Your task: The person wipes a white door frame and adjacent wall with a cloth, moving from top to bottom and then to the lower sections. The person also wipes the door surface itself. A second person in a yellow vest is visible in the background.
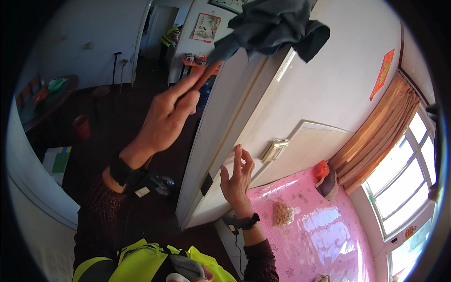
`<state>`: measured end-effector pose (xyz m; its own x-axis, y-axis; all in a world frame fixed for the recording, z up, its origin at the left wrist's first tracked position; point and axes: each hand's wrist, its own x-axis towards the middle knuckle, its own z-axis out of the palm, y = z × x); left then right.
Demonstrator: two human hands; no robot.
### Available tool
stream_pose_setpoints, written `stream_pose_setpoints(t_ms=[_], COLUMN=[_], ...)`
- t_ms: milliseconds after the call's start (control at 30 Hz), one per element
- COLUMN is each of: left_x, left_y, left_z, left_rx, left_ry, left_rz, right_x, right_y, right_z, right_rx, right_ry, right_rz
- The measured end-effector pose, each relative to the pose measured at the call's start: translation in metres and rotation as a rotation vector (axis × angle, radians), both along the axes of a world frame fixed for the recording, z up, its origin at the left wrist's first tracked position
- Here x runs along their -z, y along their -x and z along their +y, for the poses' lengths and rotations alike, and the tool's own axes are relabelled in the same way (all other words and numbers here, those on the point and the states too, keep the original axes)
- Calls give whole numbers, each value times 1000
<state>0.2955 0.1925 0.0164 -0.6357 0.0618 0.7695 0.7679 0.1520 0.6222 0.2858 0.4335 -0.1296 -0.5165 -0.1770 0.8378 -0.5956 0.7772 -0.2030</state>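
from where i stand, the person's left hand [167,117], toward ten o'clock from centre, pinches a brown stick [205,81] between thumb and fingers, the index finger lying along it. at its far end a dark grey cloth [277,28] bunches between twelve and one, overlapping the white door frame [225,127]; whether it touches, i can't tell. the right hand [238,183], just off centre at six, spreads thumb from fingers and grips nothing i can see. i'd judge the step in hand is working the cloth high around the frame; the next move seems to call for a firm pinch and a steady wrist.

leftmost, past nine, a dark table [49,105] bears a green bowl [56,84], with a red bucket [81,127] at nine. the frame's pale, smooth surface slants from one to seven. a glossy pink star-patterned sheet [305,239] spreads at five; an orange curtain [376,136] hangs at three, beside a bright window [404,164].
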Motion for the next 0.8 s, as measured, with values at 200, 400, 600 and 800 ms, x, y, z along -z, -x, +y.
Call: stream_pose_setpoints(t_ms=[200, 400, 600, 800], left_x=[16, 145, 168, 36], left_y=[11, -23, -40, 8], left_z=[5, -1, -2, -12], left_rx=[-10, -19, -29, -61], left_ry=[8, 100, 94, 85], left_rz=[59, 58, -4, 104], right_x=[-1, -6, -10, -11], right_y=[1, -2, -7, -8], right_z=[13, 11, 8, 10], right_rx=[-44, -63, -76, -39], right_ry=[-54, -62, -61, -121], right_rz=[-57, -53, -76, -83])
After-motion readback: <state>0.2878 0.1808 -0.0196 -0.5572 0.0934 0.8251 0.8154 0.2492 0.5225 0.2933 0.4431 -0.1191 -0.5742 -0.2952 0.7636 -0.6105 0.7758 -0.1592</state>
